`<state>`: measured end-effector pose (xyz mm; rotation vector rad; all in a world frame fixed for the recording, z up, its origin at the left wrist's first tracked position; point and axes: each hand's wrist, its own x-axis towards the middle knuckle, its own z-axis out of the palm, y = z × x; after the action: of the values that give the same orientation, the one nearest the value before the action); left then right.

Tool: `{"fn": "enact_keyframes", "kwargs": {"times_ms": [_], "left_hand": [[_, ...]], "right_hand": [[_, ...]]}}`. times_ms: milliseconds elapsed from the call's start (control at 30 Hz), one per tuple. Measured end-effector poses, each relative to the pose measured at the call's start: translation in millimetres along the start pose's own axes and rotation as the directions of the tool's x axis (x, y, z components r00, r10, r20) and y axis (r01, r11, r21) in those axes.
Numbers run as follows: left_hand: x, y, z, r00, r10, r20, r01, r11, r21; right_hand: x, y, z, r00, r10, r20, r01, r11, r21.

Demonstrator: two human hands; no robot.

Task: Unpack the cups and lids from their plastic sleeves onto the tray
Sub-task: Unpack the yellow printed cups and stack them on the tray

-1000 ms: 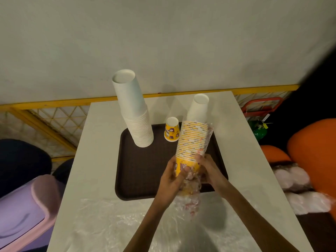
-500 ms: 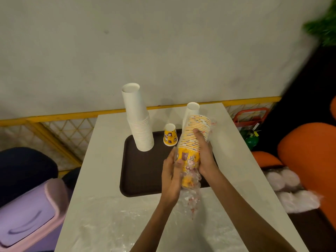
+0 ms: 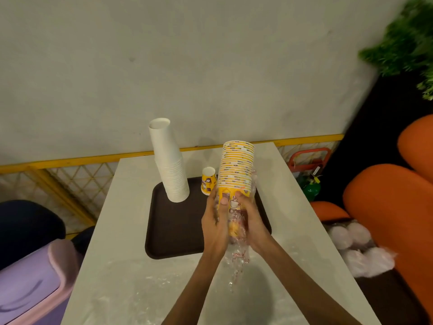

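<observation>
1. Pale worktop (image 3: 293, 207) against the wall carries a dark tray (image 3: 173, 231).
2. White cup stack (image 3: 169, 165) stands on the tray's far left.
3. Yellow cup stack (image 3: 237, 167) is held upright over the tray. Left hand (image 3: 214, 226) and right hand (image 3: 254, 221) have their grip closed round its base.
4. Plastic sleeve (image 3: 236, 261) dangles below the hands.
5. Single yellow cup (image 3: 208, 181) sits upside down on the tray.

yellow printed cup stack (image 3: 236, 170), plain white cup stack (image 3: 169, 164), dark brown tray (image 3: 173, 221)
</observation>
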<state>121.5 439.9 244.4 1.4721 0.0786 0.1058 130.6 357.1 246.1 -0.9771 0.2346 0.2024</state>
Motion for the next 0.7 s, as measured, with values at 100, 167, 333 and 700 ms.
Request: {"fn": "enact_keyframes", "kwargs": {"times_ms": [100, 167, 333, 700], "left_hand": [[2, 2, 6, 0.999, -0.036, 0.032, 0.037, 0.999, -0.01], [0, 1, 14, 0.997, -0.044, 0.056, 0.045, 0.999, -0.024], [-8, -4, 32, 0.992, -0.072, 0.107, 0.076, 0.997, -0.029], [-24, -6, 51, 0.978, -0.207, 0.04, 0.21, 0.971, -0.115]], "right_hand": [[1, -20, -14, 0.998, -0.022, 0.05, 0.021, 1.0, 0.007], [5, -38, -21, 0.997, -0.017, 0.07, 0.022, 0.998, -0.062], [24, -71, -29, 0.995, -0.096, -0.03, 0.089, 0.978, -0.188], [12, -36, -43, 0.995, -0.1, -0.031, 0.091, 0.972, -0.218]]}}
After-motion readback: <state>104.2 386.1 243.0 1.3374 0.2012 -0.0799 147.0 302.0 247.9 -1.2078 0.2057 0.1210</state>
